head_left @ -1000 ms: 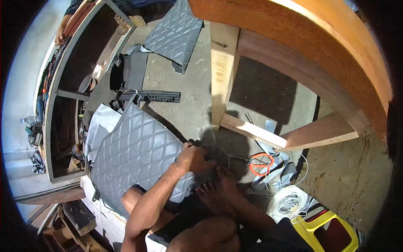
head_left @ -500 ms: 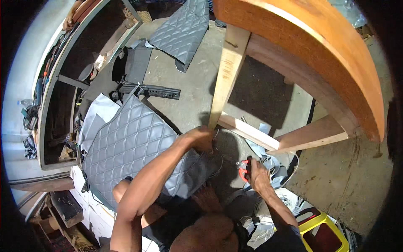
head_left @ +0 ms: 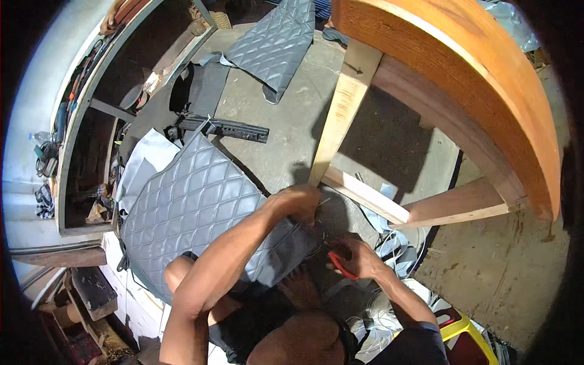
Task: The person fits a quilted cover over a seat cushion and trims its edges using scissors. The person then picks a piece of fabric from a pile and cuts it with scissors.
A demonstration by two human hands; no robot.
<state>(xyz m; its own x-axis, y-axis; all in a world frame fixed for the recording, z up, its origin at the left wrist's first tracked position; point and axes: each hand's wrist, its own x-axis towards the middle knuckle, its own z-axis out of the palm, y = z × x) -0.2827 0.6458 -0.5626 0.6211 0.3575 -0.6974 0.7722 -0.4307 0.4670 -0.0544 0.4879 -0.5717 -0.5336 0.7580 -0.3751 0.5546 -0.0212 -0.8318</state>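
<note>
My left hand (head_left: 299, 204) is closed beside the foot of a wooden post, with a short thin strand of wire (head_left: 325, 200) sticking out of it. Just to its right and nearer to me, my right hand (head_left: 360, 258) grips red-handled pliers (head_left: 342, 266); their jaws are hard to make out in the shadow. Under my left forearm spreads a grey quilted cover (head_left: 188, 194) with diamond stitching, reaching over my legs. The wooden frame (head_left: 344, 103), with its curved orange-brown board (head_left: 450, 67), stands in front of my hands.
Another quilted piece (head_left: 274, 45) lies on the floor farther off, near a black metal rail (head_left: 237, 132). A shelf cabinet (head_left: 91, 152) stands at left, another person's hand (head_left: 108, 24) at its top. Coiled wire (head_left: 377, 313) and a yellow plastic item (head_left: 465, 331) lie at lower right.
My right hand has moved left with the pliers, close to my left hand, and the pliers have turned. The view has shifted slightly; my left hand stays by the post.
</note>
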